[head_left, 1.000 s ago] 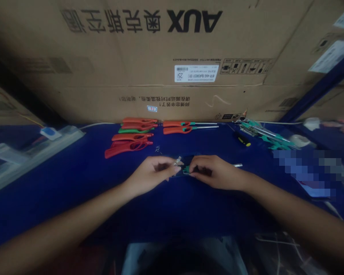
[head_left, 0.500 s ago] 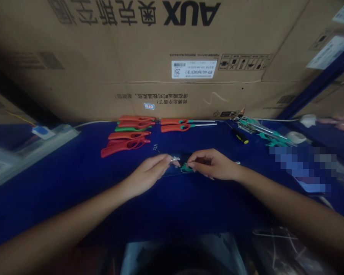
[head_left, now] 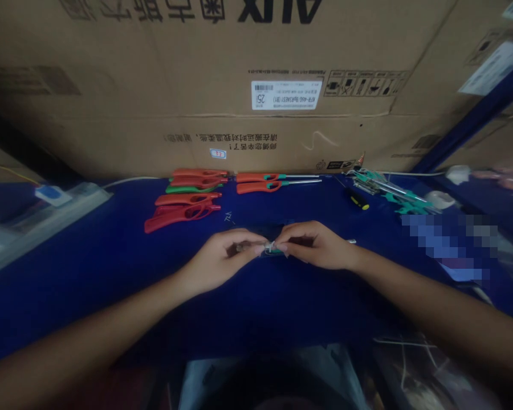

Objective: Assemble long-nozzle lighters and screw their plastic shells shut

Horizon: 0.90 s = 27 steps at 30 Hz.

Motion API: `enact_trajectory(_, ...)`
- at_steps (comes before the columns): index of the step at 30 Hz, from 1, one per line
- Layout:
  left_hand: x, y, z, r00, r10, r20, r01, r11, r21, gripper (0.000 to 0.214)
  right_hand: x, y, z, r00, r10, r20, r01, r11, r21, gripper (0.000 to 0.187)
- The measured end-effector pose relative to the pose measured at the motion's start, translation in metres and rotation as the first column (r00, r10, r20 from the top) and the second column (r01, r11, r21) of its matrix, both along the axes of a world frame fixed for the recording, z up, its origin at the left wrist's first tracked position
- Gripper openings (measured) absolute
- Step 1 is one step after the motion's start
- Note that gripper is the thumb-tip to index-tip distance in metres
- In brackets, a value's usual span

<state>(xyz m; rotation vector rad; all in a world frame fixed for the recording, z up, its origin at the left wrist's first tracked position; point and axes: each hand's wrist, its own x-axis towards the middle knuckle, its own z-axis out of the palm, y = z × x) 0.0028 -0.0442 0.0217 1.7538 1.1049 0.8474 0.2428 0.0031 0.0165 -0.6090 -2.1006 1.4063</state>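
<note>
Standing behind the table's back edge: one large cardboard box (head_left: 175,74), blocking the far side. Table (head_left: 260,313): one, blue. Teal parts (head_left: 399,199): heap toward back right corner, count unclear. Loose handles (head_left: 166,221): at least five, one green, back left. Hands: two, mid-table; left hand (head_left: 220,259) pinching, right hand (head_left: 314,245) fingertips meeting it, grip unclear. Rod lighters (head_left: 254,187): two, back edge. Screwdriver (head_left: 358,199): one. Small pale part (head_left: 269,247): one, in left fingertips, partly hidden.

Small pale piece (head_left: 269,247) in the left hand's (head_left: 218,257) pinch, right hand's (head_left: 314,244) fingertips against it.
Whitish and metallic-looking, it lies in the narrow gap between the two grips, blurred and partly covered; a green part (head_left: 276,251) shows just below the right fingertips, mostly hidden.
</note>
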Motion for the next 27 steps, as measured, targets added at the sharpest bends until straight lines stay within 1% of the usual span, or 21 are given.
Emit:
enact_trajectory(2, -0.0004, -0.0003, -0.0015, 1.0, 0.006, -0.014, -0.006, 1.0, -0.021, 0.029, -0.0001, -0.0003, -0.0001, 1.0, -0.007, 0.0, 0.007, 1.0, -0.008, 0.02)
enact_trajectory(6, -0.0008, -0.0012, -0.0051, 1.0, 0.024, -0.003, -0.025, 0.997, -0.073, 0.033, 0.0, -0.0007, 0.0004, 1.0, -0.009, 0.007, 0.008, 1.0, 0.014, 0.021)
enact_trajectory(11, -0.0008, -0.0014, -0.0054, 0.999, 0.05, 0.019, -0.048, 0.995, -0.086, 0.032, 0.001, -0.0006, 0.0017, 1.0, -0.026, 0.014, 0.026, 1.0, -0.007, 0.021)
enact_trajectory(18, 0.0, -0.0011, -0.0046, 0.998, 0.054, 0.03, -0.051, 0.995, -0.081, 0.029, 0.0004, -0.0013, 0.0022, 0.999, -0.04, 0.011, 0.04, 0.998, -0.042, 0.018)
enact_trajectory(27, -0.0002, -0.0007, -0.0069, 0.998, 0.059, 0.029, -0.056, 0.994, -0.091, 0.032, 0.0004, 0.0001, -0.0003, 0.998, -0.052, 0.037, 0.052, 0.999, 0.001, 0.02)
